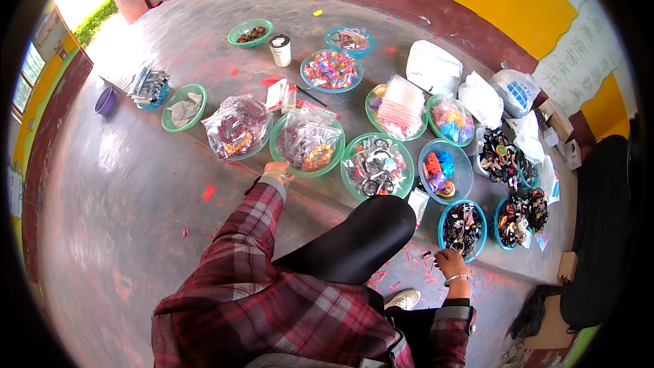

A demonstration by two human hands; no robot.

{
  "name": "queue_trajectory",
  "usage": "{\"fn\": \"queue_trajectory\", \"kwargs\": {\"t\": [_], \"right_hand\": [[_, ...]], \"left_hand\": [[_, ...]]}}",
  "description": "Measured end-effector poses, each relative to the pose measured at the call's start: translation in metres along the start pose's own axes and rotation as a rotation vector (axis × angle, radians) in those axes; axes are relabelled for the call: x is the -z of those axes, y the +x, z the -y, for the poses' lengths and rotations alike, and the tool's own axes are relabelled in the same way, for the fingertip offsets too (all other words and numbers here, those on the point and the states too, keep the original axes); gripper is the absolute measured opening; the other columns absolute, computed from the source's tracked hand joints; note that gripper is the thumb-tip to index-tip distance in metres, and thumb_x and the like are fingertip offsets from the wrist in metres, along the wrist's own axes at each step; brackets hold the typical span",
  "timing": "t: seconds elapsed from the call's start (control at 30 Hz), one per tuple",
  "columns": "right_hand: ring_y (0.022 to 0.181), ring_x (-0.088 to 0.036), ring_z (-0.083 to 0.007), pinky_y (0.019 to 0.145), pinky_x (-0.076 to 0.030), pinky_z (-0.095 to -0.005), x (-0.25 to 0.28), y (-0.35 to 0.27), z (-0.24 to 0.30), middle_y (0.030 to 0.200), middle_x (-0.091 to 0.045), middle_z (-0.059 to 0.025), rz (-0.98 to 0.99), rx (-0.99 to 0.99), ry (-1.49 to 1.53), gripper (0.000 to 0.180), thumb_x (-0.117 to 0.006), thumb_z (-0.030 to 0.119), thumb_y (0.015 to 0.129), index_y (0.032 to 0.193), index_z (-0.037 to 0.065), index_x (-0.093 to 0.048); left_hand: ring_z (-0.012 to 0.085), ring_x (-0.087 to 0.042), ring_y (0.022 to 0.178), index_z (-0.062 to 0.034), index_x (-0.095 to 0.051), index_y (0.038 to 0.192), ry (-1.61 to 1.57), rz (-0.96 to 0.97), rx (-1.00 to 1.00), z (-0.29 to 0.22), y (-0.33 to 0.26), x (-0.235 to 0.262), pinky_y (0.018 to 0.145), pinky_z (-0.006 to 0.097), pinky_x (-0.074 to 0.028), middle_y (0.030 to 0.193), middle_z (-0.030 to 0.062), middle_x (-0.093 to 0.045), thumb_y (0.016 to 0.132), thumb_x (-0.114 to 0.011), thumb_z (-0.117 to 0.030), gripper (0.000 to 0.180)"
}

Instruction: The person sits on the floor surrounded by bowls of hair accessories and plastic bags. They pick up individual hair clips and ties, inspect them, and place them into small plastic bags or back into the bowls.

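Near the front edge of the grey concrete platform (535,259) sits a round blue plastic basin (441,229) of black bands (463,226), right hand (450,263) at its rim; left hand (278,170) beside a round green plastic basin (319,173); I cannot tell either's grip.

Left hand (278,169) at the lower-left rim of a green basin (320,174) of bagged items (303,142), mid-frame; right hand (449,262) at the lower edge of a blue basin (484,226) of dark items (462,223), lower right. White cup (281,53) upper left of centre, purple bowl (105,101) far left, white bag (434,68) upper right.
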State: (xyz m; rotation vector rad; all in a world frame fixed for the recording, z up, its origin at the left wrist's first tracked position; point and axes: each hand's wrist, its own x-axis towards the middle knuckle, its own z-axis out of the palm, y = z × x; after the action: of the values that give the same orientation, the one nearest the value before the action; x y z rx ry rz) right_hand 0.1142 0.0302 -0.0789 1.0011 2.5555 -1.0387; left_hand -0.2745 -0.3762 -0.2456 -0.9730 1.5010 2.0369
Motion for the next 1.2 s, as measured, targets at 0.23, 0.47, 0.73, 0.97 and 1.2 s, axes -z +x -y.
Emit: {"fn": "queue_trajectory", "kwargs": {"t": [0.23, 0.47, 0.73, 0.97, 1.2], "right_hand": [[0.059, -0.062, -0.0225, 0.057, -0.047, -0.0326, -0.004, 0.004, -0.006, 0.061, -0.062, -0.0098, -0.022, 0.055, -0.035, 0.023, -0.053, 0.024, 0.076, 0.077, 0.005, -0.064], [0.068, -0.059, -0.0325, 0.062, -0.047, -0.0384, 0.001, -0.002, 0.005, 0.069, -0.061, -0.0154, -0.045, 0.122, -0.141, 0.021, -0.056, 0.026, 0.074, 0.080, 0.007, -0.065], [0.069, -0.059, -0.0331, 0.063, -0.047, -0.0398, -0.002, 0.003, 0.009, 0.074, -0.061, -0.0141, -0.051, 0.132, -0.159, 0.017, -0.057, 0.025, 0.074, 0.078, 0.009, -0.064], [0.064, -0.060, -0.0284, 0.059, -0.047, -0.0358, -0.007, 0.017, 0.003, 0.066, -0.061, -0.0122, -0.032, 0.145, -0.155, 0.020, -0.057, 0.024, 0.074, 0.076, 0.006, -0.064], [0.062, -0.061, -0.0255, 0.058, -0.047, -0.0346, -0.008, 0.029, -0.007, 0.064, -0.061, -0.0107, 0.048, 0.071, -0.151, 0.020, -0.056, 0.024, 0.075, 0.075, 0.006, -0.064]], "left_hand": [[0.0322, -0.054, 0.086, 0.0035, -0.046, 0.105, -0.091, -0.017, -0.050, 0.008, -0.012, -0.007, 0.061, 0.044, -0.053, 0.098, 0.0189, -0.051, 0.082, -0.052, -0.007, 0.026], [0.0316, -0.055, 0.085, 0.0067, -0.046, 0.104, 0.847, -0.638, -0.798, -0.013, -0.041, -0.024, 0.076, 0.040, -0.046, 0.097, 0.0216, -0.052, 0.076, -0.057, -0.011, 0.034], [0.0290, -0.056, 0.080, 0.0007, -0.055, 0.082, -0.046, 0.227, -0.612, -0.075, -0.028, -0.144, 0.068, 0.034, -0.046, 0.082, 0.0151, -0.057, 0.077, -0.053, -0.012, 0.014], [0.0359, -0.051, 0.091, 0.0046, -0.036, 0.112, -0.269, 0.180, -0.045, -0.120, 0.040, -0.240, 0.082, 0.045, -0.046, 0.101, 0.0239, -0.048, 0.086, -0.042, -0.009, 0.030], [0.0382, -0.049, 0.095, -0.0003, -0.038, 0.116, -0.344, 0.040, -0.046, -0.123, 0.079, -0.259, 0.085, 0.049, -0.042, 0.103, 0.0260, -0.047, 0.086, -0.044, -0.012, 0.033]]}}
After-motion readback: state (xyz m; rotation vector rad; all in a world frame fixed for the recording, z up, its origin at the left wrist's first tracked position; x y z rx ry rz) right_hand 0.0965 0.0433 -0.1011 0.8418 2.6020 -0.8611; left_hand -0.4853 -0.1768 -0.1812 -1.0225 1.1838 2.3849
